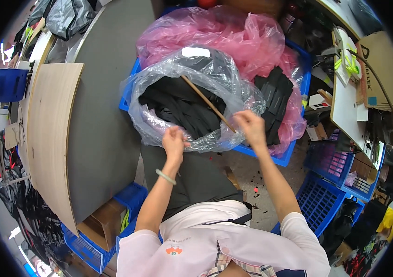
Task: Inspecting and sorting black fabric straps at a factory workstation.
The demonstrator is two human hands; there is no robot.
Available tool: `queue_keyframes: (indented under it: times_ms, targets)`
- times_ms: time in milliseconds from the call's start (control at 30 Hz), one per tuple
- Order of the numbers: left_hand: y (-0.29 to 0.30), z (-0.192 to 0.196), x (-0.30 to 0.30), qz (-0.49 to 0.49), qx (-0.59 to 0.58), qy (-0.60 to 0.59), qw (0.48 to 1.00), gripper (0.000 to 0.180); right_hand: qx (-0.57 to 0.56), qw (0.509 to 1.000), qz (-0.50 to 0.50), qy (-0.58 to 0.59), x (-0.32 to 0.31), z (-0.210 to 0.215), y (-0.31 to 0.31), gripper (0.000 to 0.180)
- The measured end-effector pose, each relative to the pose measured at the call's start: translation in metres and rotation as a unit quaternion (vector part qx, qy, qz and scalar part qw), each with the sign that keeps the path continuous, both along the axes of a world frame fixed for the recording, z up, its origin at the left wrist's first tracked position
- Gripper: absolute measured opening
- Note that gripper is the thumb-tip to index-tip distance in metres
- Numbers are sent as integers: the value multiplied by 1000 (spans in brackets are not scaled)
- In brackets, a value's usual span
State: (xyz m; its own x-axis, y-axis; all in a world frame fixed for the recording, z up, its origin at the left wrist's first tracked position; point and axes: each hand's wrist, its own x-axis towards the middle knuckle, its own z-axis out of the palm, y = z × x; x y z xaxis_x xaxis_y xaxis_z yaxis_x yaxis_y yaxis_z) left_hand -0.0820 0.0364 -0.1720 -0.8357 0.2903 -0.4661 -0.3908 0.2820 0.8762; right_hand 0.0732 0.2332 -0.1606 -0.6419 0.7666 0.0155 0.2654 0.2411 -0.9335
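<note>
A clear plastic bag [143, 123] stands with its mouth spread wide in front of me, inside a blue crate [285, 158]. Black fabric pieces [178, 104] lie heaped within it. A thin wooden stick [204, 98] slants across the mouth, its lower end near my right hand. At the bag's near rim, my left hand [174, 142] has its fingers curled closed on the plastic. My right hand [251, 128] pinches the rim on the right side; the fingertips are partly hidden. Flat black bundles [275, 101] lie just right of the bag.
Pink plastic sheeting [215, 30] fills the crate's far side. To the left stands a grey tabletop [108, 92] with a plywood board [51, 129]. Blue baskets [319, 201] and a cluttered shelf [349, 101] are on the right. Scraps litter the floor [256, 189].
</note>
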Motion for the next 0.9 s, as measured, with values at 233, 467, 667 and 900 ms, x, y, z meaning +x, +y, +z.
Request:
queue_keyframes:
  times_ms: [233, 467, 667, 900]
  targets:
    - [27, -43, -40, -23, -70, -80, 994, 21, 120, 968, 178, -128, -74, -31, -77, 21]
    - [31, -48, -51, -37, -47, -151, 987, 22, 207, 937, 99, -262, -109, -43, -84, 22]
    - [-10, -48, -89, 36, 84, -257, 962, 41, -9, 968, 94, -231, -119, -46, -40, 28]
    - [4, -52, -105, 73, 346, -360, 863, 33, -155, 938, 275, -143, -114, -13, -57, 21]
